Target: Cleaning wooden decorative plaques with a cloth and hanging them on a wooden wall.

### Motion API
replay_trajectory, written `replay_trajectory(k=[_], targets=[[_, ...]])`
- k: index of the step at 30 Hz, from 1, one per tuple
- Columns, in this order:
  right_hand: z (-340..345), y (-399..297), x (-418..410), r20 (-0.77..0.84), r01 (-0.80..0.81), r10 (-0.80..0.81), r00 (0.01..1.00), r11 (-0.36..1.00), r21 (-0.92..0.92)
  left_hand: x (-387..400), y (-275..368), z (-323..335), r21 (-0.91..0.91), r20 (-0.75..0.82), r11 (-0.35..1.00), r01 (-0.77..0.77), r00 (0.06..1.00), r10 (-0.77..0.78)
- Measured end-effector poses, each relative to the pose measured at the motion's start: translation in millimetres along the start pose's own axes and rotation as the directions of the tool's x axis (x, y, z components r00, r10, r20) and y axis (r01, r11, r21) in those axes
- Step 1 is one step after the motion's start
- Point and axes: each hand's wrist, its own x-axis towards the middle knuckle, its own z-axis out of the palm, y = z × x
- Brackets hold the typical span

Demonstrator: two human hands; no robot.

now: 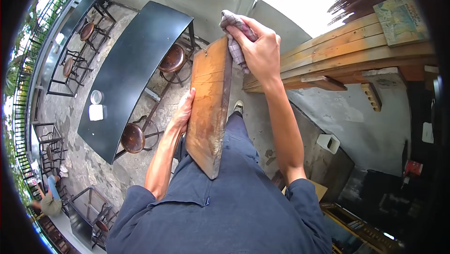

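Observation:
A thick wooden board (207, 102) stands tilted in front of my chest, its near end close to or touching my dark shirt. Its broad face is orange-brown with darker, wet-looking patches, and a small metal hook (206, 52) sits near the far end. My left hand (185, 108) grips the board's left edge, thumb on the face and the other fingers hidden behind. In my right hand (258, 44) is a bunched checked cloth (236, 36), pinched between thumb and fingers. The cloth lies against the board's far right corner and hangs down along its side edge.
To the left stands a long dark table (137, 60) bearing a glass ashtray (96, 96) and white tissue (95, 112). Round-seated stools (133, 138) flank it. A wooden plank counter (316, 55) juts in at right, with a book (400, 20) on top. Another person (52, 203) sits at far left.

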Motion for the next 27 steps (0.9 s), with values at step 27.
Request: replay_trajectory(k=[27], targets=[[-10,-24,-122,0.299,-0.257,0.241,0.923,0.966,0.016,17,1,-33,-0.067,-0.182,0.971,-0.23,0.96,0.215]])
